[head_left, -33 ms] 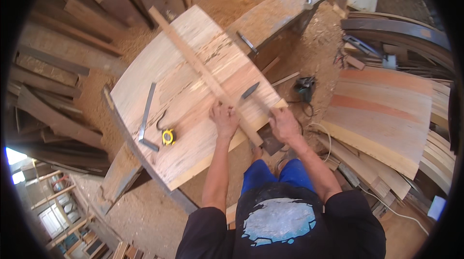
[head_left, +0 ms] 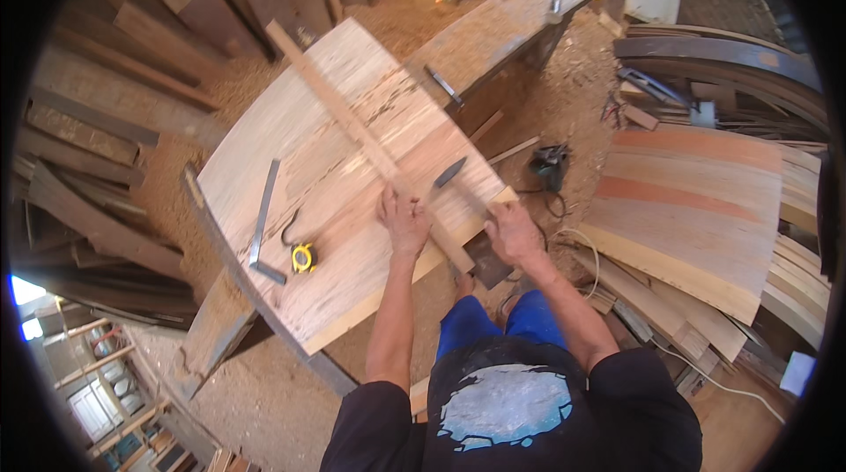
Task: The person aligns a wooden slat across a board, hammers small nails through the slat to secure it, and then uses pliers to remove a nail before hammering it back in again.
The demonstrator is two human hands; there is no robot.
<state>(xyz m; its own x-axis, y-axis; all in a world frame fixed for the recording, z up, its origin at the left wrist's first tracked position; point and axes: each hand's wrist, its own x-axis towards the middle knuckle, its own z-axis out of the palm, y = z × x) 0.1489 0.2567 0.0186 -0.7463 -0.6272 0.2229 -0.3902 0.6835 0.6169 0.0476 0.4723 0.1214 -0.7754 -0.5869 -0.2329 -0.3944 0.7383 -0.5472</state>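
A broad wooden panel (head_left: 344, 199) with a curved far edge lies across supports in front of me. A narrow wooden strip (head_left: 357, 133) runs diagonally over it, its near end reaching past the panel's front edge. Against the strip rests my left hand (head_left: 406, 225), fingers bent and drawn together; whatever is in them is hidden. My right hand (head_left: 516, 234) is closed round the handle of a hammer (head_left: 450, 172), whose dark head is over the panel, right of the strip. Left of my left hand lie a yellow tape measure (head_left: 303, 258) and a metal try square (head_left: 264, 212).
A plank support (head_left: 502, 22) carrying a clamp (head_left: 442, 84) extends to the far right. On the sawdust-covered ground sits a dark power tool (head_left: 550, 165) with its cord. A second panel (head_left: 687, 216) rests on stacked boards at right. Boards (head_left: 106, 216) lean along the left.
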